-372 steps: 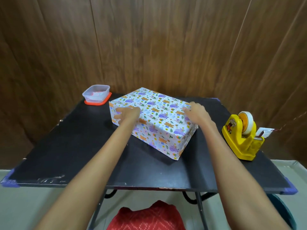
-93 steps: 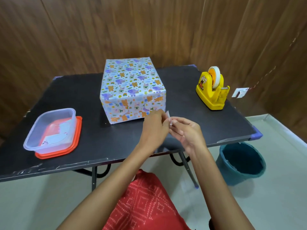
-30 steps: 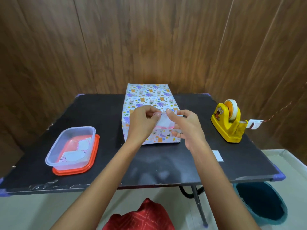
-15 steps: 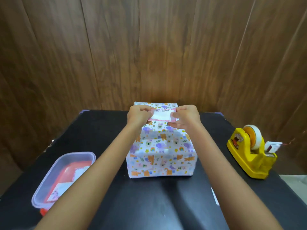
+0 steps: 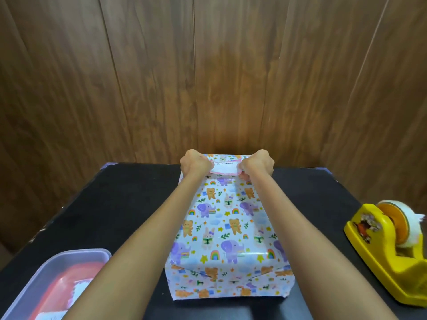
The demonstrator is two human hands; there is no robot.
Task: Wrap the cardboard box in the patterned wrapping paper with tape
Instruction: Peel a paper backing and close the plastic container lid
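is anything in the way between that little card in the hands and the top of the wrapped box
Nothing visible. The left hand and right hand pinch the card by its ends at the far end of the top of the wrapped box. The tape dispenser sits off to the right, the plastic container to the left.

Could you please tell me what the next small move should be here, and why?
Probably press the label flat onto the wrapped box and smooth it outward. The left hand and right hand each pinch one end of it at the far end of the box's top, and every side of the box in view is already covered.
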